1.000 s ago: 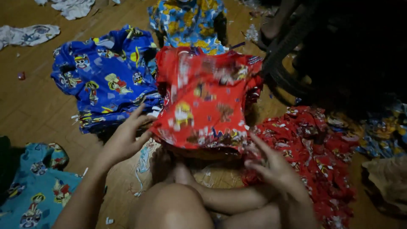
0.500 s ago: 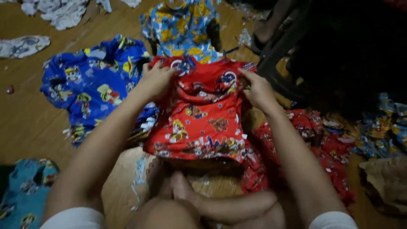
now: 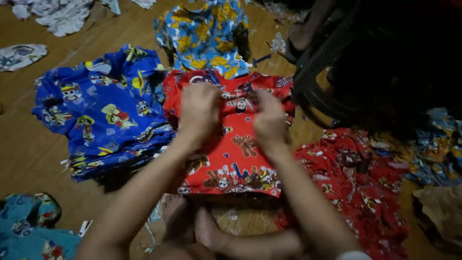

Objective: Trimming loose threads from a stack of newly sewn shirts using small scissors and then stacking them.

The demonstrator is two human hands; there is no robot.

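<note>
A red cartoon-print shirt (image 3: 231, 159) lies flat on top of a stack on the wooden floor, straight ahead of me. My left hand (image 3: 198, 110) rests on its upper middle, fingers curled and pinching the fabric. My right hand (image 3: 269, 118) presses the cloth just to the right, close beside the left one. Both hands sit near the collar area. My crossed feet (image 3: 202, 226) show below the shirt's hem.
A stack of blue printed shirts (image 3: 103, 118) lies at left, and a blue-and-yellow garment (image 3: 204, 36) behind. A loose red pile (image 3: 356, 178) lies at right. A dark plastic chair (image 3: 365, 62) stands at upper right. White cloth scraps (image 3: 57, 14) and a teal garment (image 3: 29, 231) lie around.
My hands went from the shirt's lower edge up to its shoulders, then came together at the upper middle. The red shirt now lies spread flat.
</note>
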